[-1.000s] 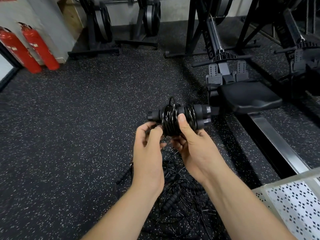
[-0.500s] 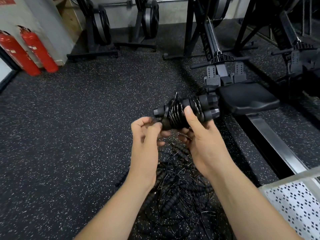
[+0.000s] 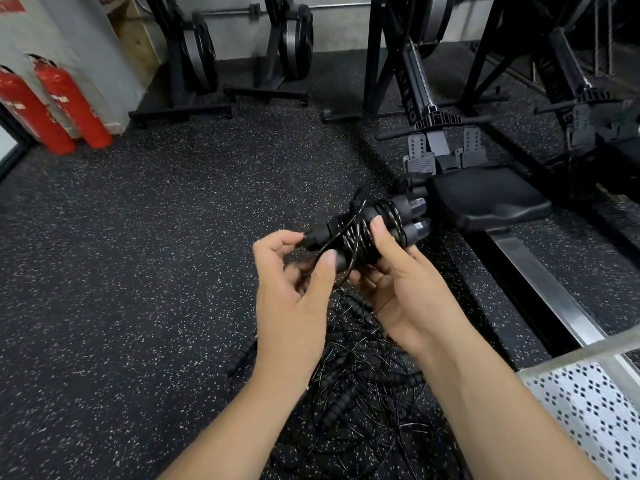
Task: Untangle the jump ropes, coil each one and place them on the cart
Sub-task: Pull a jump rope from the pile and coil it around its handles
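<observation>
The floor (image 3: 138, 254) is black rubber matting flecked with white. A loose tangle of jump ropes (image 3: 363, 393), thin black cords and ribbed handles, lies on it at bottom centre. To the right a rowing machine (image 3: 485, 199) stands along its steel rail, and a corner of the white perforated cart (image 3: 595, 410) shows beside it. Two red fire extinguishers (image 3: 72, 102) stand by the far left wall, well apart from the ropes

Bare speckled floor (image 3: 138, 271) lies open across left and centre. At right the rower seat (image 3: 485, 202) and rail (image 3: 540, 292) block the way, just beyond the coiled jump rope (image 3: 363, 233). The rope tangle (image 3: 363, 393) covers lower centre, the cart (image 3: 588, 410) fills the lower right corner, and fire extinguishers (image 3: 52, 105) stand upper left
</observation>
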Demonstrator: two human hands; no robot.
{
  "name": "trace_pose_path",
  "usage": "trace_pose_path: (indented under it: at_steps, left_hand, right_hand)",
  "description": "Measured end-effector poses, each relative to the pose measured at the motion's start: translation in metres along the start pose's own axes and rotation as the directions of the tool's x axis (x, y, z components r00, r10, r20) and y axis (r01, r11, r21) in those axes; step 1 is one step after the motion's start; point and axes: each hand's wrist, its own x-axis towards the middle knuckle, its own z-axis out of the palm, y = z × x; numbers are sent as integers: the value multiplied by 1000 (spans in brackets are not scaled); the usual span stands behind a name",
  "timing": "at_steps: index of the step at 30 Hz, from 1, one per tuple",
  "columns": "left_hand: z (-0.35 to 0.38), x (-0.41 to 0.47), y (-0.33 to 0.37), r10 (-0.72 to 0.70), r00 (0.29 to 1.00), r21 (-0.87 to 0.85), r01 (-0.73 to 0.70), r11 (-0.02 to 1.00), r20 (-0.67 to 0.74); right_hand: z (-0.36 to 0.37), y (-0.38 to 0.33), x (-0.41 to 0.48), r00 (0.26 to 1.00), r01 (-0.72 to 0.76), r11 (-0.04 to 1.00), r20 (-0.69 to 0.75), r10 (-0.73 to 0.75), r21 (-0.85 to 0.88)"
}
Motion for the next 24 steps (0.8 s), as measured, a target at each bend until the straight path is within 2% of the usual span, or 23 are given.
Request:
trace_pose_path:
  at_steps: [6, 9, 12, 15, 20, 24]
  left_hand:
    - [3, -6, 3, -27, 999, 18, 27, 999, -23]
    - [5, -8, 2, -28, 999, -38, 27, 999, -26]
    - [3, -8, 1, -11, 998, -81, 7, 997, -55]
    - [-1, -5, -2, 27, 995, -55, -32, 998, -98]
    - [-3, 0, -10, -10, 989, -33, 5, 999, -151]
    - [2, -2, -8, -56, 991, -93, 44, 995, -125]
  right_hand:
    - [-2, -3, 3, 998, -57, 997, -15, 58, 50]
    - [-4, -4, 4, 998, -60, 995, -21, 62, 81]
    - [-3, -5, 1, 994, -93, 991, -40, 97, 98]
    - [2, -4, -2, 990, -125, 987, -53, 130, 101]
    - [9, 4, -5, 989, -134, 983, -46, 141, 124]
    - [6, 5, -3, 991, -124, 980, -35, 131, 154]
